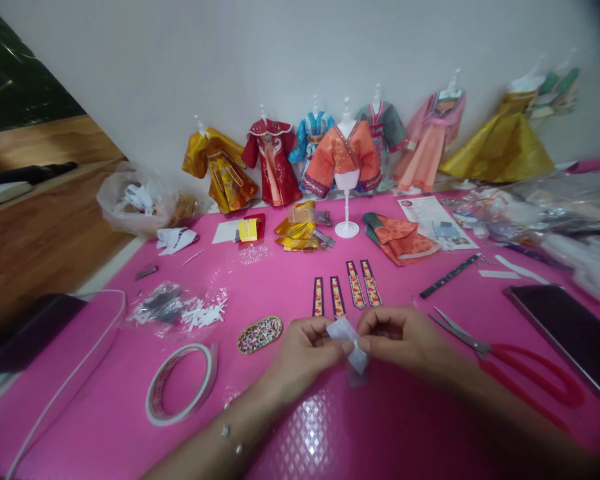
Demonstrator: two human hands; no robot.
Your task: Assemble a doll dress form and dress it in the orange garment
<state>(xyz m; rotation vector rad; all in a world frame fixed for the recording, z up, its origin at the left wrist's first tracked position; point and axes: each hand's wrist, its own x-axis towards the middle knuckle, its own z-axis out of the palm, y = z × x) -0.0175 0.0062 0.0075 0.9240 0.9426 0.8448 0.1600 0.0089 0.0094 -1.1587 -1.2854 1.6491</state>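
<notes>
My left hand (pixel 313 343) and my right hand (pixel 395 333) both pinch a small, pale, crinkled packet (pixel 343 331) — filmy and see-through at its lower end — over the glossy pink tabletop (pixel 105 427). Just beyond lie flat, pointed strips (pixel 355 283), yellow and red inside dark borders; a speckled, multicoloured oval piece (pixel 260 335) and a smooth tape ring (pixel 209 387) rest to my left

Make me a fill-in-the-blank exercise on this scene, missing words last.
1. Beyond the left hand and right hand, which hold a whitish piece, lie ____ patterned strips.
2. The tape lies nearer the ____ hand.
3. In the picture, the phone lies to the ____ of the scissors.
4. The table is ____.

Missing words: four; left; right; pink.
</notes>
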